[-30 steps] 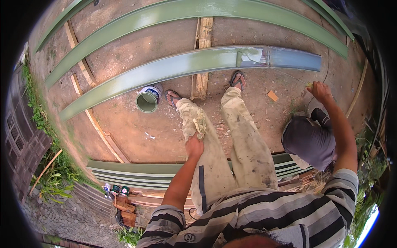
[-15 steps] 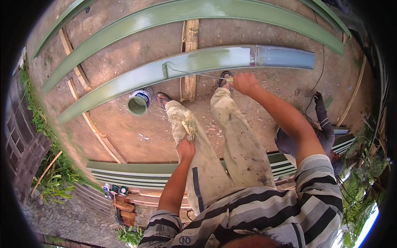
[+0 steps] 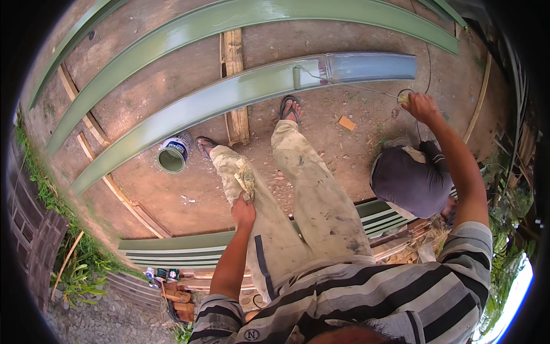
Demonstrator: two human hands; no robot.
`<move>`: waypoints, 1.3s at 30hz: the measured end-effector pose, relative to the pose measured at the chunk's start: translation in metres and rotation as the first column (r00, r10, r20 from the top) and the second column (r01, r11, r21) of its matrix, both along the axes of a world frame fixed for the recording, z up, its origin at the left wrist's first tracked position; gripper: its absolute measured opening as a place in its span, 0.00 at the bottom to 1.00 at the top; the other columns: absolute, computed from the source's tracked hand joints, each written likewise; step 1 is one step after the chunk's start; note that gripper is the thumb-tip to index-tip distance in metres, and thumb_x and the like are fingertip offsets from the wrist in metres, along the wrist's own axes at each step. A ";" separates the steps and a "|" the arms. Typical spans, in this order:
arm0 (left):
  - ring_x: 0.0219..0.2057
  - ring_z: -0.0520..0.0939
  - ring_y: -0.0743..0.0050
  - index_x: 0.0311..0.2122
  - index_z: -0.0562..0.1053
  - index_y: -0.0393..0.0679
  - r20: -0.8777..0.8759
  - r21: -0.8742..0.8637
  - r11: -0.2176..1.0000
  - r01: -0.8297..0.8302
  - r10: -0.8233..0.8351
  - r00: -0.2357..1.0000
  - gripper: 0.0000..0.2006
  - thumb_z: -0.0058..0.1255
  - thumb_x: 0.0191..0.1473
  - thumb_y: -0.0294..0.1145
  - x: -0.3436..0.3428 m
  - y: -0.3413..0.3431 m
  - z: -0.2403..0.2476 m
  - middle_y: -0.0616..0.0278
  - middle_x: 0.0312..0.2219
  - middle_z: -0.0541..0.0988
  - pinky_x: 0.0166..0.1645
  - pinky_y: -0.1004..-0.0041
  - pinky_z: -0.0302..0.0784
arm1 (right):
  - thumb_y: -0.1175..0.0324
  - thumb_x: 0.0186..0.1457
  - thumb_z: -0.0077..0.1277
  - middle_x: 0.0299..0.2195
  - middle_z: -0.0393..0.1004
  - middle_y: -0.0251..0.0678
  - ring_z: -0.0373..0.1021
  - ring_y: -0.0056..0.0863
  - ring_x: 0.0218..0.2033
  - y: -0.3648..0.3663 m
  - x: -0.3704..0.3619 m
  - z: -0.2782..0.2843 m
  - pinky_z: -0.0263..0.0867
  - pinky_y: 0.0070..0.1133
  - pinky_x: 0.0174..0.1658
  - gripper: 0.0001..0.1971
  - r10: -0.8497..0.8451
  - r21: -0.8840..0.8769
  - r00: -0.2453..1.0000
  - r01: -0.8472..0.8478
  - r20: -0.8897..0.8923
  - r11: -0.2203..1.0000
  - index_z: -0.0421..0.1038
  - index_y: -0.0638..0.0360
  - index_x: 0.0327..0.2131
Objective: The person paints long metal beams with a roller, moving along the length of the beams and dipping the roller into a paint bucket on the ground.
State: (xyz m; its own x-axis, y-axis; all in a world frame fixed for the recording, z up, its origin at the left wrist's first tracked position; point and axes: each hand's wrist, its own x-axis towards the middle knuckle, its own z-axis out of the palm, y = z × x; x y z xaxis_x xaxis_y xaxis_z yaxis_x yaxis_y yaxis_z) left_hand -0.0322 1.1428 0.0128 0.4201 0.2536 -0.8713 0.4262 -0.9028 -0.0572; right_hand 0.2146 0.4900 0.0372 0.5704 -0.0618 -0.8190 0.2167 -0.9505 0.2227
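Note:
My right hand point(image 3: 421, 108) is closed round the handle of a paint roller point(image 3: 297, 78), its arm stretched out to the right. The thin rod runs left to the green roller head, which touches a long steel beam point(image 3: 189, 112). Wet green paint covers most of this beam; its right end is still bluish grey. My left hand point(image 3: 244, 211) grips a crumpled, paint-stained rag point(image 3: 245, 179) against my left thigh. Beside my left foot stands an open paint bucket point(image 3: 172, 153), green inside.
More green beams point(image 3: 252, 20) lie farther off. Timber pieces point(image 3: 233, 57) under the beams rest on the dirt ground. A person in dark clothing point(image 3: 409, 180) crouches close on my right. Behind me lie striped green beams point(image 3: 172, 249) and small cans point(image 3: 161, 274). A brick-coloured scrap point(image 3: 346, 122) lies ahead.
My right hand has moved right, drawing the roller along the beam toward its grey end. The view has shifted right. The crouching person has bent into a different posture. The rag stays in my left hand.

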 end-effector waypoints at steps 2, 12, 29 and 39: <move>0.44 0.83 0.40 0.57 0.73 0.52 0.002 -0.010 1.000 0.008 -0.008 1.000 0.21 0.51 0.58 0.34 0.000 0.002 -0.003 0.42 0.41 0.81 0.52 0.49 0.77 | 0.42 0.65 0.49 0.41 0.81 0.49 0.78 0.46 0.47 -0.067 -0.004 0.034 0.72 0.39 0.50 0.26 0.012 -0.120 1.000 -0.009 0.025 0.993 0.76 0.59 0.43; 0.45 0.82 0.42 0.57 0.74 0.53 -0.022 -0.042 0.998 -0.043 0.042 0.999 0.21 0.49 0.57 0.34 0.005 0.010 -0.005 0.43 0.43 0.80 0.53 0.50 0.76 | 0.38 0.66 0.46 0.40 0.80 0.52 0.77 0.48 0.47 -0.027 0.045 0.015 0.72 0.38 0.51 0.32 0.105 -0.016 0.991 -0.107 -0.088 0.994 0.77 0.64 0.43; 0.47 0.81 0.39 0.56 0.74 0.52 -0.052 -0.054 0.987 -0.154 0.151 0.987 0.21 0.52 0.57 0.35 0.013 0.022 0.003 0.43 0.44 0.80 0.56 0.52 0.75 | 0.46 0.65 0.51 0.43 0.84 0.41 0.80 0.40 0.49 0.490 0.060 -0.123 0.75 0.34 0.50 0.22 0.060 0.521 0.994 -0.005 -0.088 0.853 0.83 0.57 0.41; 0.51 0.80 0.42 0.59 0.72 0.50 -0.099 -0.125 0.953 -0.277 0.266 0.959 0.23 0.52 0.57 0.36 0.009 0.048 0.000 0.42 0.46 0.80 0.59 0.53 0.73 | 0.45 0.67 0.46 0.37 0.81 0.56 0.79 0.55 0.41 0.481 0.033 -0.101 0.75 0.45 0.45 0.27 0.038 0.540 0.999 -0.052 0.036 0.840 0.73 0.63 0.49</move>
State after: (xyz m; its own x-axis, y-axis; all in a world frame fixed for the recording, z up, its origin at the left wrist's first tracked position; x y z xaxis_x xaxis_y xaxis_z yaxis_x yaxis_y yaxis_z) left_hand -0.0227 1.1912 0.0128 0.2793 0.2246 -0.9336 0.6554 -0.7551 0.0144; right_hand 0.2477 0.9706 -0.0636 0.5807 0.4129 -0.7016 0.2635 -0.9108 -0.3178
